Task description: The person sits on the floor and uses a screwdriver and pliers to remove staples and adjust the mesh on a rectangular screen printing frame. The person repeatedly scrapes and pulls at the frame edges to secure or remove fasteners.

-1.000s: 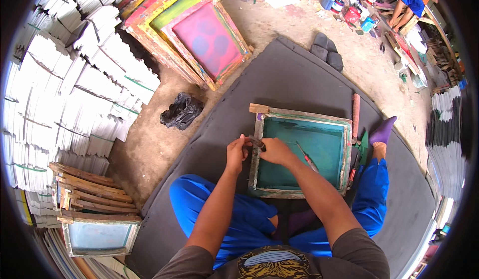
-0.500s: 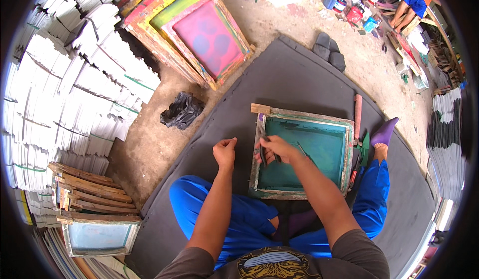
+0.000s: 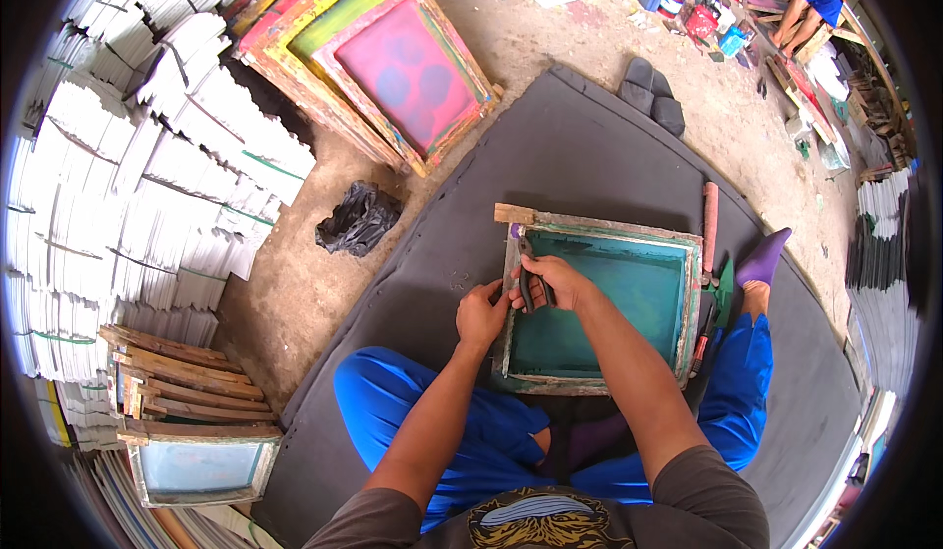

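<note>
Your right hand [image 3: 558, 279] was wrapped around the dark handles of a pair of pliers [image 3: 527, 294], with its head pointing away from you, over the left bar of the wooden screen frame [image 3: 619, 227]. The handles looked a little apart; whether the jaws bit on anything was too small to tell. Your left hand [image 3: 479, 318] was beside that same bar with its fingers curled in, the tips close to the right hand's; you could have been pinching something small there, but I could not tell.

The frame lay flat on the dark mat [image 3: 629, 156] in front of your legs, with its teal mesh [image 3: 609, 323] inside the four bars. I judged the pliers stiff and fairly heavy for their size, best held well down the handles. The frame seemed light and rigid, its worn wood perhaps rough or splintery, so the bars were the place to grip. The mesh looked thin and easily torn, better kept clear of pressing knuckles and the metal tip. A pink bar [image 3: 710, 225] lay just beyond the right side.
</note>
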A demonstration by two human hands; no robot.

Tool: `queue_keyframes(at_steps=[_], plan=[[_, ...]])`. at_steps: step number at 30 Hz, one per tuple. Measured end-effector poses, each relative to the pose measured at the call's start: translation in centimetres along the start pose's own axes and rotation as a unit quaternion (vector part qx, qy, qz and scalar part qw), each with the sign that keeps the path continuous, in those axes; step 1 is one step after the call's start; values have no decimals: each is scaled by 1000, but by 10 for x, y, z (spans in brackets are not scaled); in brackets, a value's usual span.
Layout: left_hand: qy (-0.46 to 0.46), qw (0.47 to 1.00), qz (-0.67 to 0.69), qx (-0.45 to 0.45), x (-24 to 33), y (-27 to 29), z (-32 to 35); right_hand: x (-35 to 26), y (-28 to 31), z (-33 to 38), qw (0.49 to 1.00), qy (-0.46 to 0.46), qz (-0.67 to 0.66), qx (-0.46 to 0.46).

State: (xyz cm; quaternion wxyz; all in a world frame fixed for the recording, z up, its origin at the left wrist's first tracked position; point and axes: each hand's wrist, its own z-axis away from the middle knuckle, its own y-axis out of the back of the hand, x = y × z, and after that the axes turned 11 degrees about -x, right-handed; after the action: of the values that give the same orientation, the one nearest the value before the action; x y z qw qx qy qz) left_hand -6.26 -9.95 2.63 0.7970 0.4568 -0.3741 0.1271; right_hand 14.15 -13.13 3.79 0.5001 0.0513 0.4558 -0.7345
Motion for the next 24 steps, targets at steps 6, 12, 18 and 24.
queue_keyframes(at_steps=[6, 12, 18, 24], plan=[[8, 999, 29, -16, 4, 3, 0, -2, 5, -4, 997, -42, -45, 42], [5, 999, 38, -7, 1, 0, -1, -13, -9, -2, 981, -55, 125, 135], [6, 999, 46, 0, -2, -3, -3, -6, -10, -6, 965, -6, 195, 174], [-3, 999, 55, 2, 1, -1, -2, 2, -7, -10, 953, 32, 231, 193]])
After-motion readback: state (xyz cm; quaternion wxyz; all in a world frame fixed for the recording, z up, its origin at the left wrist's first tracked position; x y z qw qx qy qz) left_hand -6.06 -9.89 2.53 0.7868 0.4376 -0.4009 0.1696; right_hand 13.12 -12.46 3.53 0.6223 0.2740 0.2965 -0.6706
